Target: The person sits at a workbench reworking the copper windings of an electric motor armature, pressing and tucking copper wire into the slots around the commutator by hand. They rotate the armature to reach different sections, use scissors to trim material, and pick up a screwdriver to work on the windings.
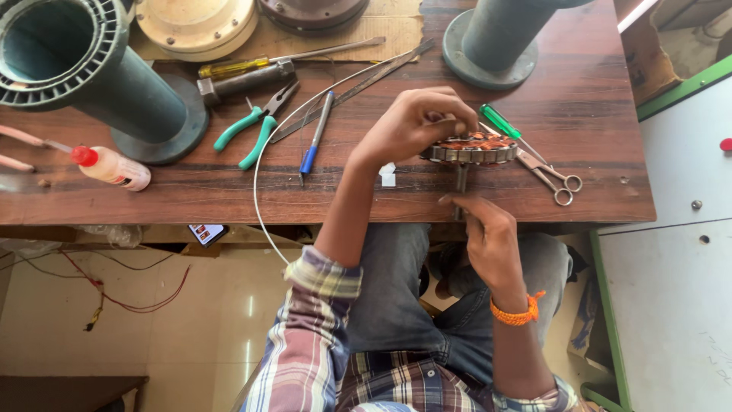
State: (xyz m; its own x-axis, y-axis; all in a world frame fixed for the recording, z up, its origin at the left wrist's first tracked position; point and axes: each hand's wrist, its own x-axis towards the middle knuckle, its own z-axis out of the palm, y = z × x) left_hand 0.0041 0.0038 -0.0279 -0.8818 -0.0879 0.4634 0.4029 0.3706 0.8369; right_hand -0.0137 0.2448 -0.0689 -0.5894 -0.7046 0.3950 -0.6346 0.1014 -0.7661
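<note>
Near the table's (pixel 534 114) front edge, my left hand (pixel 412 126) clenches the wound stator (pixel 470 149) by its rim; right hand (pixel 488 236) pinches its shaft (pixel 460 180). I judge it heavy, stiff, with fragile copper windings.

Two bare forearms reach forward from the bottom of the view, the left one coming out of a rolled plaid sleeve and angling up towards the right. The left hand (pixel 412 122) is arched, knuckles up, fingers curled down and pinched together at their tips, farther from the body than the other. The right hand (pixel 488 236) sits just below it, nearer the body, back of the hand up, fingers pointing forward and loosely bent, with an orange thread band round the wrist.
</note>
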